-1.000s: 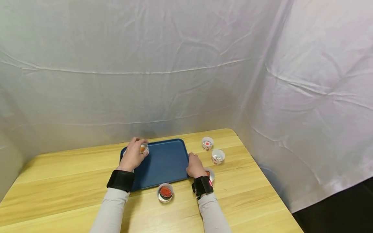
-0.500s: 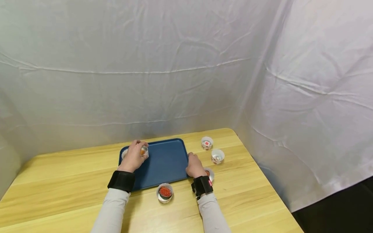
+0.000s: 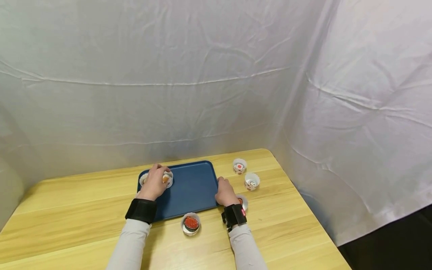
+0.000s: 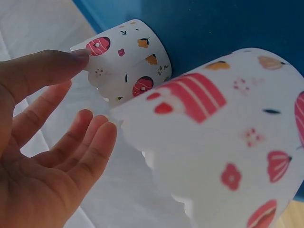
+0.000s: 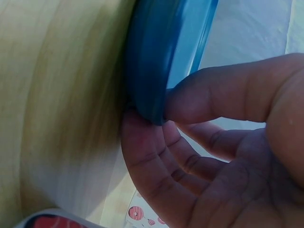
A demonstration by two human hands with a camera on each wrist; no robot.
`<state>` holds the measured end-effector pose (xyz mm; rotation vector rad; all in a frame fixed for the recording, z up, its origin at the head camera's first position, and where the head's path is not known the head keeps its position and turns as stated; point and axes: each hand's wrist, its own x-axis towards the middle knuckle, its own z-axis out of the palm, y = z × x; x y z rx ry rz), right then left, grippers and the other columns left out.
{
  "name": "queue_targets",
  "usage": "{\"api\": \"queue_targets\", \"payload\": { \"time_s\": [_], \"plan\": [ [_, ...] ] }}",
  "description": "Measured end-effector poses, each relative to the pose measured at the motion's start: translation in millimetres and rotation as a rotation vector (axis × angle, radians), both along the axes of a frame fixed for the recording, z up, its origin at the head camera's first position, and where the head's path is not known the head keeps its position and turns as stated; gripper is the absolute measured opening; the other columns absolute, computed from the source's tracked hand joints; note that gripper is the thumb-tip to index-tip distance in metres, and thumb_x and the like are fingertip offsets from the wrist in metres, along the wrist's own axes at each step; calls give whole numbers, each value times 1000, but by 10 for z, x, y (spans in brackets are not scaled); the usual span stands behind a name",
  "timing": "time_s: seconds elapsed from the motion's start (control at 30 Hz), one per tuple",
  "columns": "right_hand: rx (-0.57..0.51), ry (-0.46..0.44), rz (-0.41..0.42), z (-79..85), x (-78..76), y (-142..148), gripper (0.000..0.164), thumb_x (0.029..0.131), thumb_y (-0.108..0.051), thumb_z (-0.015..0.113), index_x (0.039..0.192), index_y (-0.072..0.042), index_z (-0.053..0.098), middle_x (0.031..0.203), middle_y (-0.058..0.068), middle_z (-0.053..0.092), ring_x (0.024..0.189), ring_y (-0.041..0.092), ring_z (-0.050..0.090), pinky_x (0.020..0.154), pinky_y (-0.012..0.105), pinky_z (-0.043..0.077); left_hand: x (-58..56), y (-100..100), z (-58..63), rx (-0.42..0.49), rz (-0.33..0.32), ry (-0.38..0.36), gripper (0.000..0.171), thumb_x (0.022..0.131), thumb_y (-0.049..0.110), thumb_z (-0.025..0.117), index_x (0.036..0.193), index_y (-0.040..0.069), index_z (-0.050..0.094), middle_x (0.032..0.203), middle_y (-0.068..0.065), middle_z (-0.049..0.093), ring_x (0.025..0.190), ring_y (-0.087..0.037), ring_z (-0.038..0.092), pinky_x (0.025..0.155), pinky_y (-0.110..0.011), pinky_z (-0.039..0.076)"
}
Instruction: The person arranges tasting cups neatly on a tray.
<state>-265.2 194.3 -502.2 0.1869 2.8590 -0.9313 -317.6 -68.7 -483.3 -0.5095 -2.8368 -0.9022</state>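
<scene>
The cup (image 3: 170,182) is set at the far left of the tray (image 3: 192,187), beside the left hand (image 3: 154,183), whose fingers are loose. It could be tipped if its rim is bumped by them. The tray's edge is pinched by the right hand (image 3: 226,192); if tugged nearer, the red cup (image 3: 191,224) on the desk (image 3: 84,210) could be pushed.

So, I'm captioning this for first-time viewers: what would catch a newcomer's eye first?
Probably the dark blue tray, bold against the pale wooden table, its right edge pinched by the right grip. Next, the red-topped piece in a white cup, just outside the tray's near edge.
</scene>
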Motion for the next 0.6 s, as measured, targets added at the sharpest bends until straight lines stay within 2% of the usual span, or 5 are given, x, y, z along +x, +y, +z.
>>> {"api": "queue_targets", "payload": {
  "time_s": [0.13, 0.37, 0.6],
  "plan": [
    [-4, 4, 9, -9, 0, 3, 57, 91, 9, 61, 146, 4, 43, 139, 29, 49, 120, 42, 56, 95, 50, 51, 41, -18, 11, 2, 6, 3, 37, 79, -13, 75, 115, -6, 67, 117, -27, 54, 106, -41, 54, 93, -55, 51],
    [8, 20, 33, -50, -8, -1, 57, 92, 8, 61, 146, 4, 42, 140, 30, 48, 119, 42, 56, 93, 49, 51, 198, -121, 48, 15, 29, -11, 38, 85, -6, 73, 122, -5, 65, 129, -30, 51, 116, -46, 51, 95, -57, 50],
    [13, 27, 38, -44, 0, 54, 57, 91, 8, 60, 146, 5, 43, 140, 31, 49, 122, 43, 55, 96, 50, 51, 384, -271, 77, 51, 72, 54, 33, 90, -4, 68, 123, -9, 64, 130, -31, 51, 116, -46, 51, 96, -56, 48]
  ]
}}
